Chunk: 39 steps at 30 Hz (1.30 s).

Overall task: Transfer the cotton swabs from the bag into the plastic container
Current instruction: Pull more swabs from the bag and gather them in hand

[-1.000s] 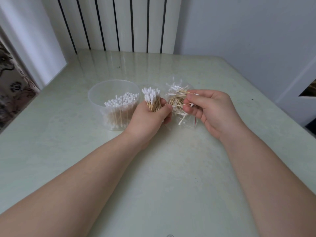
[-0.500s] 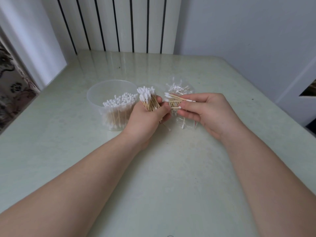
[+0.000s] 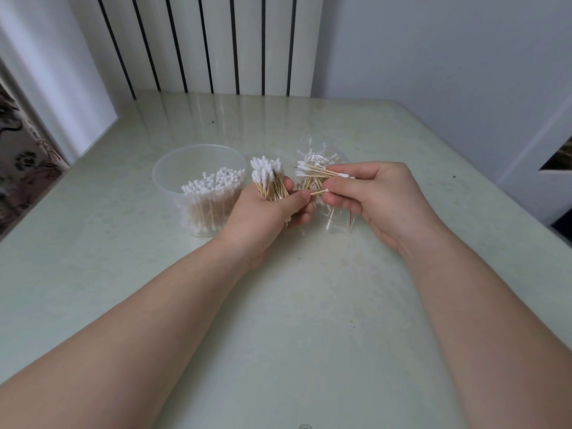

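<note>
A round clear plastic container [image 3: 173,168] stands left of centre on the table, part filled with upright cotton swabs [image 3: 213,184]. My left hand [image 3: 263,221] is closed around an upright bundle of wooden-stick swabs [image 3: 267,178], just right of the container. A clear plastic bag [image 3: 322,156] with loose swabs lies behind and under my right hand [image 3: 380,202]. That hand pinches a few swabs [image 3: 322,172] lying sideways, their tips pointing toward my left hand. The two hands almost touch.
The pale green table [image 3: 309,305] reaches to a white radiator [image 3: 213,44] at the back. A white wall stands to the right, and a patterned curtain [image 3: 18,162] hangs at the far left.
My right hand has drawn a few swabs out of the bag and shifted them left toward the bundle in my left hand. The left hand has stayed beside the container.
</note>
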Available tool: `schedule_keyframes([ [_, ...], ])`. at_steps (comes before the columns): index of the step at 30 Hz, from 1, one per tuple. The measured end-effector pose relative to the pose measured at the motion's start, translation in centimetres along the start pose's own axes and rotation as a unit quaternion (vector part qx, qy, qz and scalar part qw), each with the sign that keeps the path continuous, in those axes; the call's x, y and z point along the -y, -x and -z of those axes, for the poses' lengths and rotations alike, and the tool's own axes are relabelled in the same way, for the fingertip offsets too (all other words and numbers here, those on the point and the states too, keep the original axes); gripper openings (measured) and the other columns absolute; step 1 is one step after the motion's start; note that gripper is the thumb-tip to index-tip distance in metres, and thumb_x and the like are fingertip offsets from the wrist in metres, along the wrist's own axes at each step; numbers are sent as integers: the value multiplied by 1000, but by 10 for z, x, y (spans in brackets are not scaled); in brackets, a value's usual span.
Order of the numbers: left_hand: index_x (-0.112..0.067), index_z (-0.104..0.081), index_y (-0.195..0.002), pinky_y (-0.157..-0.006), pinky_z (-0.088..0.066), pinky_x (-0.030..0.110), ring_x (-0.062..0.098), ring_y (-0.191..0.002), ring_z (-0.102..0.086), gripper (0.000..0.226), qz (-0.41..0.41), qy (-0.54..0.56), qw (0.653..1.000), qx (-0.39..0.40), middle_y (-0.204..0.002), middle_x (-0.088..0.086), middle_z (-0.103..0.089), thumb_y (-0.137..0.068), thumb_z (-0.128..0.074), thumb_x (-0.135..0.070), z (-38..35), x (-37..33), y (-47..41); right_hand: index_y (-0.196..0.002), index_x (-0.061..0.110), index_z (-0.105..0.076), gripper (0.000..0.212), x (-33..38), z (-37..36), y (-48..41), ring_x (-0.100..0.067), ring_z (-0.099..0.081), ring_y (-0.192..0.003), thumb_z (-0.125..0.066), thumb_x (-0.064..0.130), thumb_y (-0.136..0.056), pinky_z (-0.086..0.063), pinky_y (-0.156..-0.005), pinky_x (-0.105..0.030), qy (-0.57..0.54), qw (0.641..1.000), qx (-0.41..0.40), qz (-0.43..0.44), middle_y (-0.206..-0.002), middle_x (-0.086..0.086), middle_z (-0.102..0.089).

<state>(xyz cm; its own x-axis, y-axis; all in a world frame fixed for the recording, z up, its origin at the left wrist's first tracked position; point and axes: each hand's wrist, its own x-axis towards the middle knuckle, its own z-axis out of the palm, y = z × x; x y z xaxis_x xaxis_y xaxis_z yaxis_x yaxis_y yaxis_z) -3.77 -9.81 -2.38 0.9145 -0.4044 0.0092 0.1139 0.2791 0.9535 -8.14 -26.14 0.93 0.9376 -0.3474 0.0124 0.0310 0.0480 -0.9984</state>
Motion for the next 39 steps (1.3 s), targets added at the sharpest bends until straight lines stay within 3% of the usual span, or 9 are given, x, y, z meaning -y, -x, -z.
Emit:
schedule_keyframes([
  [7,-12,-51,-80,-62,-55,29,22,-68,-64,25,10,-44,999,20,-75,12,-66,-92,-65,5,-1,-2,1,-94,16,-78,20,-4,-2,-2,-20,-72,-72,-76,0,-83,-61,-81,-32,38,998,-30,44,-86,-12,-77],
  [10,-14,-55,-75,-65,-57,29,22,-73,-66,29,20,-54,997,42,-79,11,-69,-94,-61,6,-1,-3,3,-102,15,-77,22,-6,-3,-2,-18,-70,-68,-73,0,-85,-60,-78,-32,66,996,-4,54,-88,-21,-75],
  [14,-12,-55,-82,-62,-56,27,18,-66,-65,23,27,-68,996,49,-73,6,-69,-97,-57,6,-2,-3,4,-107,12,-75,24,-10,-6,-2,-20,-67,-66,-69,-1,-89,-56,-68,-27,94,993,28,67,-79,-19,-74],
  [19,-15,-57,-98,-53,-41,27,15,-55,-51,20,27,-80,996,27,-67,0,-64,-97,-52,5,-5,-5,4,-97,15,-78,14,-8,-5,-5,-18,-66,-66,-72,6,-88,-58,-72,-35,78,994,-26,79,-78,-16,-74],
  [23,-12,-62,-97,-51,-35,28,16,-52,-46,16,32,-58,998,-23,-62,1,-55,-98,-52,0,-7,-6,4,-92,11,-73,15,-4,-4,-5,-18,-64,-64,-63,1,-93,-55,-63,-28,15,996,-41,72,-79,-13,-74],
  [25,-9,-62,-95,-51,-34,28,16,-51,-45,7,25,-70,997,-36,-60,-1,-49,-99,-57,-10,-7,-5,3,-95,7,-71,12,-2,-4,-3,-17,-63,-62,-61,0,-95,-53,-58,-24,-18,998,-23,59,-76,-11,-72],
  [29,-28,-69,-76,-52,-37,26,13,-53,-44,19,1,-78,997,-29,-60,-5,-46,-95,-70,-30,-5,-4,3,-98,2,-70,11,2,-7,3,-16,-62,-59,-59,2,-96,-50,-52,-21,-55,997,55,23,-73,-11,-69],
  [35,-20,-69,-81,-57,-38,32,17,-58,-48,18,-23,-56,997,-39,-58,-5,-51,-97,-67,-27,-4,-3,3,-106,6,-62,11,-1,-15,12,-23,-63,-56,-51,8,-103,-52,-50,-25,31,986,160,-17,-72,-18,-70],
  [39,-19,-67,-80,-56,-38,32,19,-61,-49,17,-30,-58,996,-54,-64,1,-51,-97,-66,-23,-4,-1,1,-92,9,-60,14,-4,-17,10,-23,-62,-53,-51,12,-103,-52,-47,-28,101,985,137,-12,-69,-17,-69],
])
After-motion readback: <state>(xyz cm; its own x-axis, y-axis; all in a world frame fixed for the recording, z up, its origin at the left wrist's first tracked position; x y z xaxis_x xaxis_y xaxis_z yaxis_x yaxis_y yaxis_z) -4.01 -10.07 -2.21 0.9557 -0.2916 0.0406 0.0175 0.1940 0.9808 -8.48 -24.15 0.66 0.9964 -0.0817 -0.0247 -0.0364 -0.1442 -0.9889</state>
